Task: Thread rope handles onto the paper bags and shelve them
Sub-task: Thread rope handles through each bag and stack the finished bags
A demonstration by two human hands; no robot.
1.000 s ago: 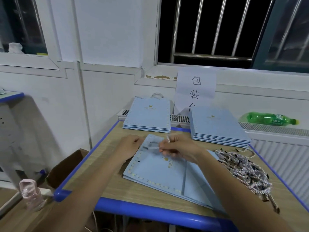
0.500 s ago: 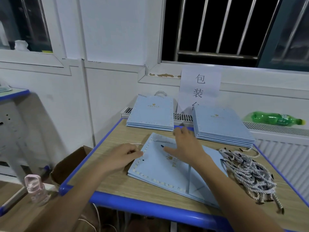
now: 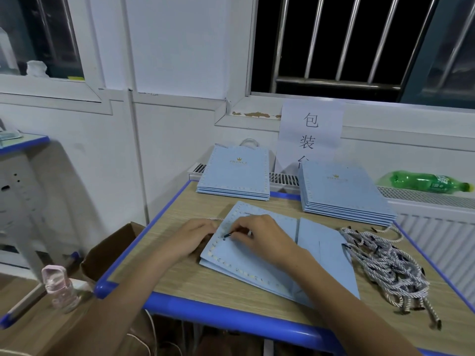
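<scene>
A flat light-blue paper bag (image 3: pixel 259 255) lies on the desk (image 3: pixel 195 286), near its front edge. The dark tip of a rope handle (image 3: pixel 228 235) is pinched by the right hand (image 3: pixel 259 237) at the bag's left border. The bag's left edge is held down by the left hand (image 3: pixel 192 236), its fingers curled there. A heap of rope handles (image 3: pixel 385 265) lies at the right, and two bag stacks (image 3: pixel 344 194) are behind.

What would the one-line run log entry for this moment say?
stage: threading | right hand: pinching dark rope tip at flat light-blue paper bag | left hand: steadying bag edge | spare twisted white ropes: right
</scene>
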